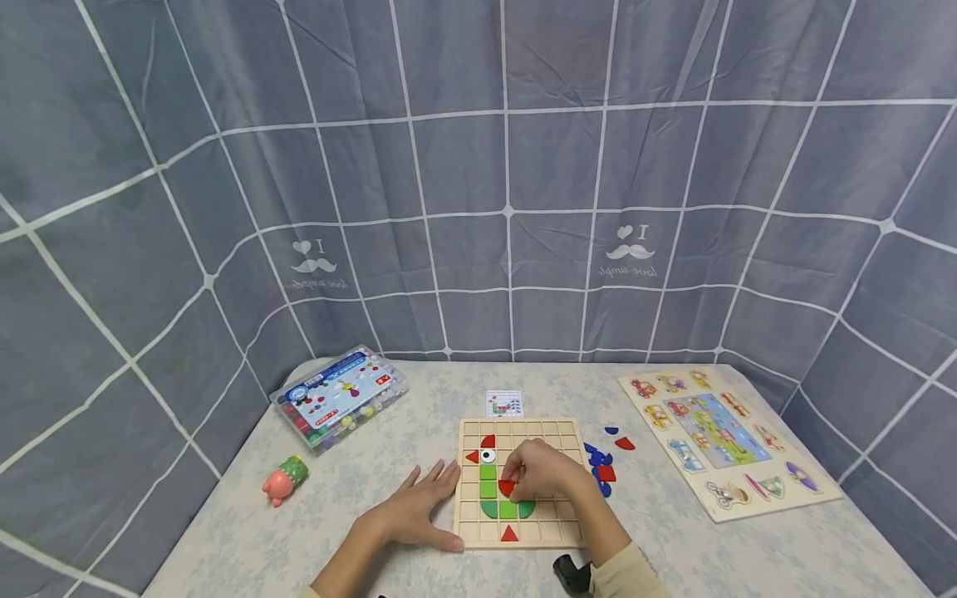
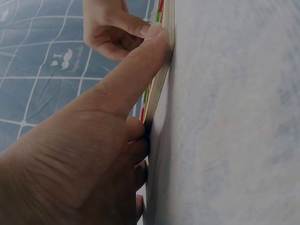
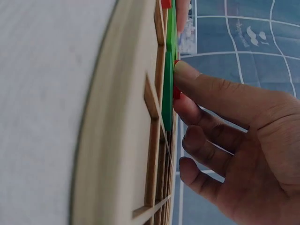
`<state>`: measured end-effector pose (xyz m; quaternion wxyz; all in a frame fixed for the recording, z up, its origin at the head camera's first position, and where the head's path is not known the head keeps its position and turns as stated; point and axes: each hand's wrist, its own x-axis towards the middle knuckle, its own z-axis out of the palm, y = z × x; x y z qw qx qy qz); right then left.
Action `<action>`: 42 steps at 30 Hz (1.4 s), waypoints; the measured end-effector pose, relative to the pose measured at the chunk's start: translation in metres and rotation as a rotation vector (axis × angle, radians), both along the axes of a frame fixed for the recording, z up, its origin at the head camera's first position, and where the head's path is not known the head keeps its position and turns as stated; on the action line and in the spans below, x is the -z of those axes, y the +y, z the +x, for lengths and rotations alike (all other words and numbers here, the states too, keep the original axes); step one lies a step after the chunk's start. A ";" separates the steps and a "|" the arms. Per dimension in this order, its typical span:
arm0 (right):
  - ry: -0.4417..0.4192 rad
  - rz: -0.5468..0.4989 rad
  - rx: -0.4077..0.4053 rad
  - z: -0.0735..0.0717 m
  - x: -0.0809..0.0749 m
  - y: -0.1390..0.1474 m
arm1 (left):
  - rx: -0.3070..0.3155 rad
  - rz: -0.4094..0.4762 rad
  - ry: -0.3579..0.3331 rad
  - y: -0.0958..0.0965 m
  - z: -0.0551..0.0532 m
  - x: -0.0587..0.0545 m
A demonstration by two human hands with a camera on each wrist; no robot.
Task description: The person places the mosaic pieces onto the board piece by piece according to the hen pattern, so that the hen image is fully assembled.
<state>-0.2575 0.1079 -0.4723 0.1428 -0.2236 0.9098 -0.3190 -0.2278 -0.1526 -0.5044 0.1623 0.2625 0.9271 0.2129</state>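
Note:
A wooden grid board (image 1: 557, 531) lies on the table. My right hand (image 1: 546, 467) pinches a red curved-edge piece (image 1: 507, 488) between thumb and fingers, just above the middle cells. That red piece (image 3: 176, 86) shows edge-on in the right wrist view, beside a dark green piece (image 3: 167, 93). My left hand (image 1: 414, 511) lies spread on the table, its thumb and fingertips touching the board's left edge. Set in the grid are light green squares (image 1: 488, 472), dark green quarter-circles (image 1: 489, 508), a white eye piece (image 1: 488, 455), a red quarter-circle (image 1: 488, 441) and red triangles (image 1: 509, 534).
Loose blue pieces (image 1: 598, 457) and red ones (image 1: 625, 443) lie right of the board. Behind it is a small pattern card (image 1: 504, 404). A plastic case (image 1: 340, 399) and a pink-green toy (image 1: 285, 480) sit left; a picture puzzle board (image 1: 725, 444) lies right.

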 end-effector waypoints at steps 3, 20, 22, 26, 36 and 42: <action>0.005 0.010 0.008 0.000 0.000 -0.002 | 0.009 0.010 0.009 0.000 0.001 -0.001; 0.012 -0.004 -0.015 -0.002 0.003 0.003 | 0.010 0.019 0.006 0.000 0.002 -0.001; 0.008 -0.005 -0.010 -0.002 0.002 0.004 | 0.009 0.020 0.005 0.000 0.001 0.000; 0.002 -0.013 -0.009 -0.002 0.001 0.005 | 0.012 0.021 0.009 0.000 0.000 0.001; 0.010 -0.010 -0.016 -0.005 0.002 0.010 | 0.014 0.017 0.016 0.000 -0.002 0.003; 0.013 -0.009 0.002 -0.005 0.004 0.016 | 0.013 0.017 0.007 0.000 0.000 0.000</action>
